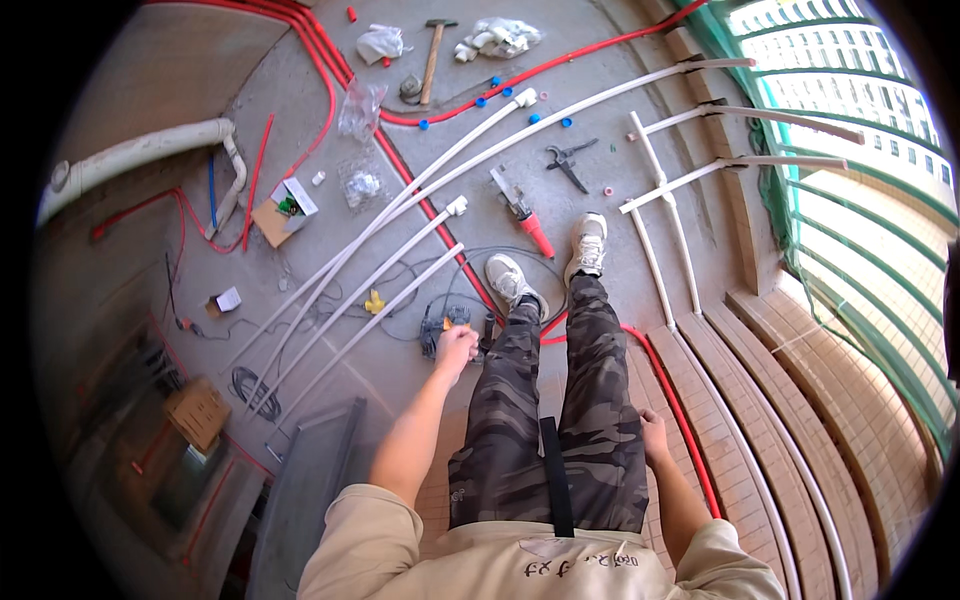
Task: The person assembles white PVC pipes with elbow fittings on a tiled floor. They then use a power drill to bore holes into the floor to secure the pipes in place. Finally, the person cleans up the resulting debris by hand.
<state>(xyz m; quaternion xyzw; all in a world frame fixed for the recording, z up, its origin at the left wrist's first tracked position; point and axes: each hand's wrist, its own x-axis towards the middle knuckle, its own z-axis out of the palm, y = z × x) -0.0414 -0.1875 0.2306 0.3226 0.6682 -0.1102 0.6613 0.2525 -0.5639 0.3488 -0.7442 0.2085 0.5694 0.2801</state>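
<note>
My left hand (456, 348) is closed on a small orange object (451, 324), partly hidden, just over a grey and black tool (433, 328) on the floor. My right hand (653, 430) hangs beside my right thigh with its fingers curled; what it holds, if anything, is hidden. Beyond my shoes (588, 250) lie a tool with a red handle (535, 235) and black pipe cutters (570, 165). Long white pipes (350, 250) with fittings run diagonally to my left, near a small yellow item (374, 303).
Red pipes (655, 360) cross the floor and run beside me. Joined white pipes (675, 240) reach a window ledge with green bars (830, 190) on the right. A hammer (432, 60), plastic bags (360, 110), blue caps and small boxes (270, 220) lie about. A grey panel (305, 470) is at lower left.
</note>
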